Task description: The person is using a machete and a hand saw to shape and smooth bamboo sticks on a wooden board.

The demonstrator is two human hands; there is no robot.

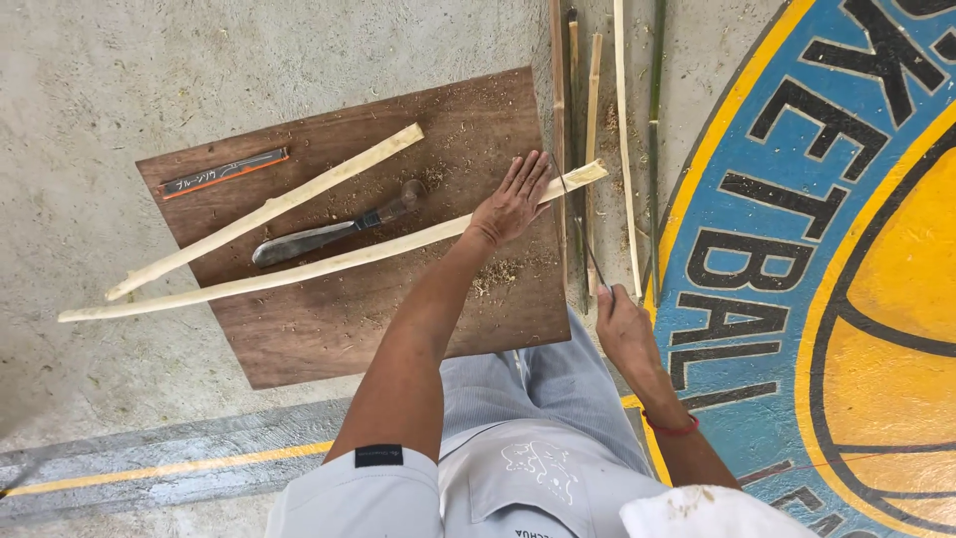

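My left hand (513, 202) lies flat, fingers spread, pressing down on a long pale split cane strip (299, 269) that runs across a brown wooden board (319, 339). My right hand (622, 327) is beside the board's right edge, pinched on the end of a thin dark sliver (588, 244). The sliver leads up to the strip's right end. A second pale strip (269, 209) lies on the board above the first. Between the two strips rests a heavy knife (319, 237) with a dark blade and wooden handle.
A flat black and orange tool (224, 171) lies at the board's upper left. Several thin cane strips (624, 149) lie on the concrete floor right of the board. A blue and yellow painted floor marking (846, 249) fills the right side. Shavings dust the board.
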